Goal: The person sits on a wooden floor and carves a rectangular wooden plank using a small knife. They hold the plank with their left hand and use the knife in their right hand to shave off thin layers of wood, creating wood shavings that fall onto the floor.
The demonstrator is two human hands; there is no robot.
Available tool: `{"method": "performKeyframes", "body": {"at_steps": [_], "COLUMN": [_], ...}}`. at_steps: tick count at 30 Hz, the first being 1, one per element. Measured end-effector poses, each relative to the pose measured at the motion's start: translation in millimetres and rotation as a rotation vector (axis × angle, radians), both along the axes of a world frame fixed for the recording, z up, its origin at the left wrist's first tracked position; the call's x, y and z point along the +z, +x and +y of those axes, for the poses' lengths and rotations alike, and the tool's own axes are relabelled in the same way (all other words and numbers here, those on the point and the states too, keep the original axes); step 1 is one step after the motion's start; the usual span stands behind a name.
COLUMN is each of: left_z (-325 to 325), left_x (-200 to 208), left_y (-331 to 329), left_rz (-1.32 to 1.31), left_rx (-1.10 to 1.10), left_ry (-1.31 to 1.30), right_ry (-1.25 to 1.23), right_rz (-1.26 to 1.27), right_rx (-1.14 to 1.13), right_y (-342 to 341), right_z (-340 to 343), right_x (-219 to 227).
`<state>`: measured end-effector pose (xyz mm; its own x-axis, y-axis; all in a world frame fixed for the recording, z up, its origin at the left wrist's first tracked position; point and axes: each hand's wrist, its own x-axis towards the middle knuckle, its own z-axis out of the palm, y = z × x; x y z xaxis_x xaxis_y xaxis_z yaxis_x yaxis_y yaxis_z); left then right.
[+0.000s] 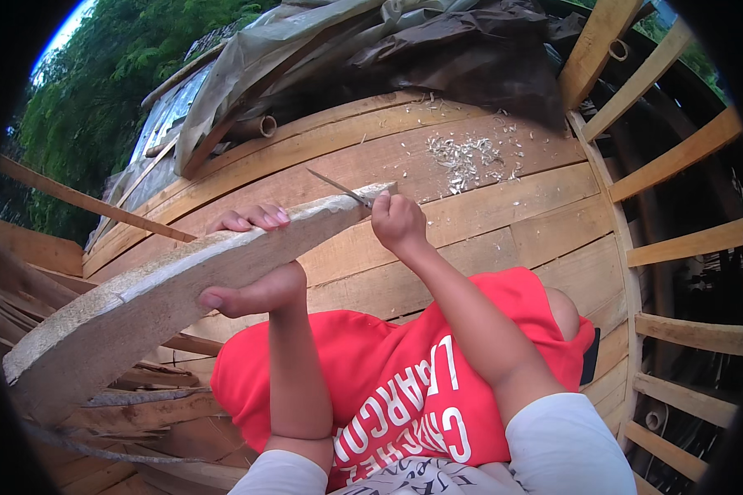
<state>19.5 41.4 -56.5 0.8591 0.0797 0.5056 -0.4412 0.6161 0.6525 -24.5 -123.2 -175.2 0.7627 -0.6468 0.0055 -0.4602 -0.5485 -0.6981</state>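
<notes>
A long, pale wooden plank [182,280] with a curved upper edge slants from the lower left up to the middle. My left hand [260,285] grips it from below, thumb on the near face and fingers over the top edge. Near the plank's far right end, my right hand [398,223] is closed around the handle of a knife [337,183], the handle itself hidden in the fist. The thin blade points up and left, lying across the plank's top edge.
Pale wood shavings [466,158] are scattered on the plank floor [545,194] beyond my right hand. Slatted wooden railing [677,247] runs along the right. Plastic sheeting [256,70] and a dark tarp [479,58] lie at the back. Rough timber [157,404] lies at the lower left.
</notes>
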Motion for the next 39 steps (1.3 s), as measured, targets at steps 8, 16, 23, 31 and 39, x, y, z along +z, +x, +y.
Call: {"method": "performKeyframes", "body": {"at_steps": [8,16,23,31,39], "left_z": [13.8,8.3,-0.7,-1.1,-3.4], "left_x": [-4.9,-3.1,5.1,7.0,3.1], "left_y": [14.0,7.8,4.0,5.4,7.1], "left_rz": [0.118,0.05,0.109,0.154,0.104], "left_rx": [0.117,0.075,0.11,0.221,0.118], "left_ry": [-0.038,0.006,0.033,0.059,-0.013], "right_ry": [-0.014,0.06,0.026,-0.015,-0.067], "right_rz": [0.039,0.067,0.019,-0.018,0.001], "right_rx": [0.065,-0.017,0.021,0.011,-0.019], "right_y": [1.5,7.9,1.5,1.4,0.4], "right_z": [14.3,-9.7,-6.4,-2.9,-9.6], "right_x": [56.8,39.4,25.3,26.5,13.6]}}
